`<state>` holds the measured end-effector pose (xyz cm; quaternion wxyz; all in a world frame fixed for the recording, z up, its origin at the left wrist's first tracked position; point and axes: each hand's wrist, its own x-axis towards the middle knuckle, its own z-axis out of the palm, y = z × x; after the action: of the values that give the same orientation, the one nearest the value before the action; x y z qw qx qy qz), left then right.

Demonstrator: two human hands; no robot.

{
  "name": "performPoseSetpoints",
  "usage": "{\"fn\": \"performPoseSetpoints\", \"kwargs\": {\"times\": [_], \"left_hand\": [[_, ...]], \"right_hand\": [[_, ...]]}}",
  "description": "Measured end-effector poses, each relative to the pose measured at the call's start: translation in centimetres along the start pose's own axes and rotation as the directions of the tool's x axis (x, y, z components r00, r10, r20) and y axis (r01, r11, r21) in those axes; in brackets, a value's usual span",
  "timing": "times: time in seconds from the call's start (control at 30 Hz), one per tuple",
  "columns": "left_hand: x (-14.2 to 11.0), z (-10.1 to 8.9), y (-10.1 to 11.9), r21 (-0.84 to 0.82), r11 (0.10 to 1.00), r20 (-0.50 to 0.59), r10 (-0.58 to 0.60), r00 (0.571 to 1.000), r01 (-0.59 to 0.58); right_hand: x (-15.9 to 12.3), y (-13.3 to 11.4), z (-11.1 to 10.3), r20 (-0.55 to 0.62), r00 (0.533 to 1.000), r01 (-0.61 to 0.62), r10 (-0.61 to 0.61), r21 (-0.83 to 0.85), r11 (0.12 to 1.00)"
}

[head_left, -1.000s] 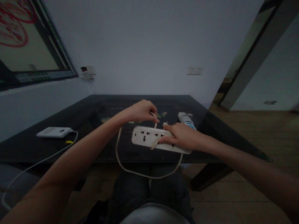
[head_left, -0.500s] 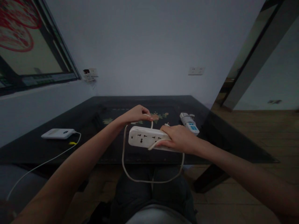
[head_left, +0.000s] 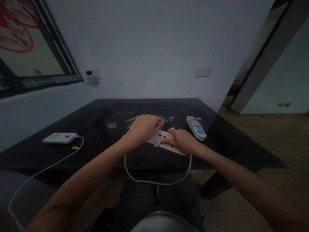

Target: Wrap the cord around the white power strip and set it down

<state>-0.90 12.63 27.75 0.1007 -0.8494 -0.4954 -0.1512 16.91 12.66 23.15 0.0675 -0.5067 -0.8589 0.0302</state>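
Observation:
My right hand (head_left: 182, 140) is closed around the right part of a white power strip (head_left: 166, 137), its thumb lying along the socket face with a bit of cable under it. My left hand (head_left: 148, 126) is closed in a pinch on the strip's white power cord (head_left: 154, 183), just above the strip's left part, which it hides. The cord hangs in a wide loop below both hands, past the table's near edge. Beyond my right hand, a second power strip (head_left: 196, 128) with blue sockets lies on the table, its grey cord wound round it.
On the left of the black table (head_left: 96, 112) lies a white power bank (head_left: 60, 138) with a white cable (head_left: 45, 168) running off the near edge. Yellow tape (head_left: 75, 148) sits beside it. Wall sockets (head_left: 203, 72) are on the wall behind.
My left hand has come down and nearer with the cord, now covering the strip's left end. The power strip has tilted, and its left end points farther away. My right hand keeps its grip.

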Motion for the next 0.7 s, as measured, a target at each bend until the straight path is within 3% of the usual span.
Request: {"fn": "performPoseSetpoints", "kwargs": {"times": [0.2, 0.43, 0.6, 0.7], "left_hand": [[-1.9, 0.8, 1.5, 0.017, 0.994, -0.066, -0.107, 0.992, 0.109], [-4.9, 4.0, 2.7, -0.273, 0.918, -0.042, -0.311, 0.949, 0.289], [-6.9, 6.1, 3.4, -0.595, 0.756, -0.135, -0.43, 0.893, 0.273], [-8.1, 7.0, 4.0, -0.746, 0.624, -0.149, -0.495, 0.856, 0.232]], "right_hand": [[1.3, 0.6, 0.1, -0.069, 0.988, -0.12, 0.135, 0.194, 0.974], [1.6, 1.2, 0.8, -0.108, 0.99, -0.041, 0.092, 0.403, 0.914], [1.4, 1.8, 1.1, -0.106, 0.993, 0.018, 0.051, 0.566, 0.824], [1.1, 2.3, 0.9, -0.133, 0.984, 0.0, 0.117, 0.656, 0.755]]}}
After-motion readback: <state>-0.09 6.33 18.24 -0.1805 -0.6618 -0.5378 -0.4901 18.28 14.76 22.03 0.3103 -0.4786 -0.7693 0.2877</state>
